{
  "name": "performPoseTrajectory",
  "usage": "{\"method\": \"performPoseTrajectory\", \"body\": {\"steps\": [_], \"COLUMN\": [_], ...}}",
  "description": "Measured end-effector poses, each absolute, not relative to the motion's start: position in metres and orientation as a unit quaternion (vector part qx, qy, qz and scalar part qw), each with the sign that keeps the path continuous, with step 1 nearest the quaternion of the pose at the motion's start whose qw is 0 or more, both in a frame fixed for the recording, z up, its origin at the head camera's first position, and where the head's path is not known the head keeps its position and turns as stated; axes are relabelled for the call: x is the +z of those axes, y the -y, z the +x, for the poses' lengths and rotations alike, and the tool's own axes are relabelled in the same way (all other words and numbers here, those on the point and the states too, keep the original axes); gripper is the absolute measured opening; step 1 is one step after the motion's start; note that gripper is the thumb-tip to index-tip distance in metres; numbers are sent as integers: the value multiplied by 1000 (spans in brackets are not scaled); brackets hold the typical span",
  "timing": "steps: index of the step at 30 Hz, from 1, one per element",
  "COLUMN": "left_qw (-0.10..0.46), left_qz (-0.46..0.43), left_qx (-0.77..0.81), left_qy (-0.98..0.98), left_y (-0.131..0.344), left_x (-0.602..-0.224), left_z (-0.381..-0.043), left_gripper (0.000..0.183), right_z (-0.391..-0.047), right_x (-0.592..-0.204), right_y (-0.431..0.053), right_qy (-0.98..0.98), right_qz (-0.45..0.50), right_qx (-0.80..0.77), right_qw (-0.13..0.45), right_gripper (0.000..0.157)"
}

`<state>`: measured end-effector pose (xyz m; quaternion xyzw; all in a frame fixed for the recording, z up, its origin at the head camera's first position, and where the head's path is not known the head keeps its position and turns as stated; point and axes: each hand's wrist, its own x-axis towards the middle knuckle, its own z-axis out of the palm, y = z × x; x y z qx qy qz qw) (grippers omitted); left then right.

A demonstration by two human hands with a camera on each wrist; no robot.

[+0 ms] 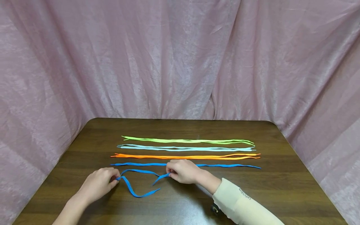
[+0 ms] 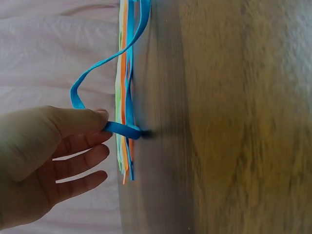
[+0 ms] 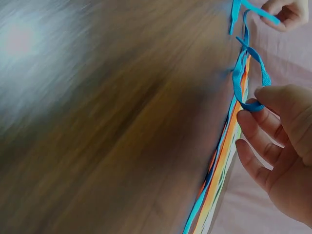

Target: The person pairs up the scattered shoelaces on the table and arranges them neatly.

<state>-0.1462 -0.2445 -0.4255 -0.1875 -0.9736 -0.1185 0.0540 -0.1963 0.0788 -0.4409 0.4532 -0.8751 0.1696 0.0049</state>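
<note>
A loose blue shoelace [image 1: 140,171] is held between both hands near the front of the table. My left hand [image 1: 98,183] pinches it between thumb and index finger, and one end curls down to the right; in the left wrist view the other fingers of that hand [image 2: 53,151] are spread. My right hand [image 1: 184,171] pinches the same lace [image 3: 238,80] farther along, with a short end hanging from the grip. Behind the hands a second blue shoelace [image 1: 227,165] lies straight across the table, partly hidden by the right hand.
Farther back, orange shoelaces [image 1: 180,157], light blue shoelaces [image 1: 185,149] and yellow-green shoelaces [image 1: 185,141] lie in parallel rows on the brown wooden table [image 1: 281,187]. Pink curtains [image 1: 180,62] hang behind the table and at its sides.
</note>
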Motion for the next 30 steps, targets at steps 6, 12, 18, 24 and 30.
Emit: {"method": "performPoseTrajectory", "body": {"steps": [6,12,18,24,30], "left_qw": [44,46,45,46,44], "left_qz": [-172,-173,-164,-161,-159], "left_qx": [-130,-125,-126,-130,-133], "left_qy": [975,976,977,977,977], "left_y": [251,254,258,261,263], "left_x": [-426,-427,-430,-430,-431], "left_z": [-148,-150,-152,-155,-158], "left_gripper": [19,21,23,25,25], "right_z": [-197,-195,-196,-197,-198], "right_x": [-443,-448,-451,-453,-455], "right_y": [-105,-123,-139,-155,-167], "right_qy": [879,883,889,895,897], "right_qz": [441,429,412,394,387], "right_qx": [178,189,196,205,212], "right_qw": [10,11,24,29,38], "right_gripper": [3,6,8,9,10]}}
